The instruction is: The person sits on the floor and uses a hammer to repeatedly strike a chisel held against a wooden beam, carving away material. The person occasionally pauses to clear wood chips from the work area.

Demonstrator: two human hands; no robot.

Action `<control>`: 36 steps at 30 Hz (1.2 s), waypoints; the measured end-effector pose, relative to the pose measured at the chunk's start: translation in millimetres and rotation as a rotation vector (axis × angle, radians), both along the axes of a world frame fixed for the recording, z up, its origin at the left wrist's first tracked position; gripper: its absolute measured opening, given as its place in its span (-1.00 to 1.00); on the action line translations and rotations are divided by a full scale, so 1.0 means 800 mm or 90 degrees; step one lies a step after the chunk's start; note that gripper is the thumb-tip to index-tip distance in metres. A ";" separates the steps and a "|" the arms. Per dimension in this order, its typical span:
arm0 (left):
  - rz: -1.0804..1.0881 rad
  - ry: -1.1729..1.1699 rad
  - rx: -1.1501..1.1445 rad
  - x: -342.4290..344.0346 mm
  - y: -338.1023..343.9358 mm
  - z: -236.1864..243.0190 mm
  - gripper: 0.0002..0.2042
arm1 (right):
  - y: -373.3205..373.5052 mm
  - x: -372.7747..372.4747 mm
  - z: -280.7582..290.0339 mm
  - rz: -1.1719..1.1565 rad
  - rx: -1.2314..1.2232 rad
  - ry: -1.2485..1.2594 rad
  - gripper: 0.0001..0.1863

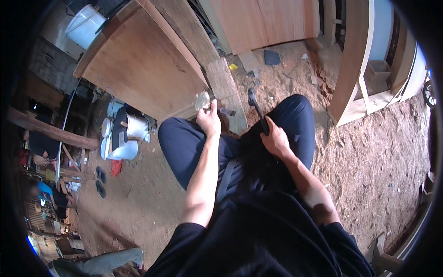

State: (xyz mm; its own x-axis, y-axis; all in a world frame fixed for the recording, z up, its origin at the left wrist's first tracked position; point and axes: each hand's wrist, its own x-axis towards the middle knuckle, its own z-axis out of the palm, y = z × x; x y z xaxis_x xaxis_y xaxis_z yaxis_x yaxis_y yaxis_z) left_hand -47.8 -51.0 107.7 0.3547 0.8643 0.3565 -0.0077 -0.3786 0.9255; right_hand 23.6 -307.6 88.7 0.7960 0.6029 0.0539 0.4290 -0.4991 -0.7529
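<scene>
While right hand (pixel 277 140) grips hammer (pixel 259 111), any lettering on bucket (pixel 86 27) unreadable.

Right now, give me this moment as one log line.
left hand: holding pale rough piece | right hand: gripping hammer | ahead: wooden plank

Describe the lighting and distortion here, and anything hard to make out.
Head view: the wooden frame bows along the right, with black corners around the circle; head view: light catches the left forearm, while the black shirt loses detail; head view: the pale lump in the left hand is too indistinct to identify.
</scene>
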 end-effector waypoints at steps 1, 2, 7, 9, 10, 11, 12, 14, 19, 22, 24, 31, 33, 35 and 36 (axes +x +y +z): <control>-0.008 -0.028 -0.070 0.001 0.006 -0.006 -0.73 | -0.001 0.000 -0.007 0.003 0.002 0.003 -0.25; -0.017 -0.110 -0.140 0.005 0.011 -0.008 -0.75 | -0.001 -0.002 -0.004 0.002 -0.005 0.018 -0.25; -0.011 -0.235 -0.313 0.008 0.025 -0.006 -0.76 | 0.000 0.002 0.008 -0.002 -0.019 0.062 -0.24; 0.006 -0.211 -0.346 0.006 0.020 -0.002 -0.76 | -0.003 0.004 0.012 -0.004 -0.032 0.084 -0.23; 0.013 -0.197 -0.356 0.008 0.022 0.000 -0.76 | -0.002 0.004 0.015 -0.005 -0.038 0.091 -0.23; 0.022 -0.183 -0.371 0.007 0.023 -0.003 -0.75 | -0.001 0.003 0.016 -0.008 -0.048 0.097 -0.23; 0.026 -0.162 -0.360 0.006 0.024 -0.007 -0.74 | 0.001 0.003 0.017 -0.011 -0.057 0.102 -0.23; 0.027 -0.140 -0.341 0.008 0.027 -0.015 -0.73 | 0.004 0.003 0.020 -0.017 -0.076 0.118 -0.24; 0.039 -0.085 -0.332 0.006 0.044 -0.041 -0.74 | 0.011 0.010 0.029 -0.016 -0.100 0.156 -0.25; 0.075 -0.112 -0.304 0.004 0.060 -0.062 -0.74 | 0.016 0.010 0.020 -0.015 -0.105 0.151 -0.24; 0.073 -0.145 -0.318 0.007 0.065 -0.066 -0.75 | 0.020 0.014 0.017 -0.024 -0.116 0.152 -0.23; 0.104 -0.309 -0.498 0.017 0.093 -0.070 -0.76 | 0.034 0.017 0.012 -0.047 -0.128 0.149 -0.22; 0.102 -0.348 -0.501 0.021 0.098 -0.066 -0.77 | 0.040 0.016 0.009 -0.070 -0.142 0.143 -0.20; 0.098 -0.356 -0.491 0.023 0.106 -0.065 -0.75 | 0.049 0.020 0.019 -0.089 -0.162 0.189 -0.19; 0.097 -0.354 -0.488 0.022 0.111 -0.065 -0.75 | 0.052 0.020 0.021 -0.089 -0.165 0.194 -0.19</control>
State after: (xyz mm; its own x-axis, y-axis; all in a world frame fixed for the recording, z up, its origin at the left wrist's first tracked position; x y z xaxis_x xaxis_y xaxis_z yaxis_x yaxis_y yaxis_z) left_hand -30.4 37.7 55.7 0.1696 0.9554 -0.2416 -0.5219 0.2950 0.8004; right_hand 40.0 -265.8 105.2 0.8275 0.4502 -0.3356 0.1210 -0.7266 -0.6764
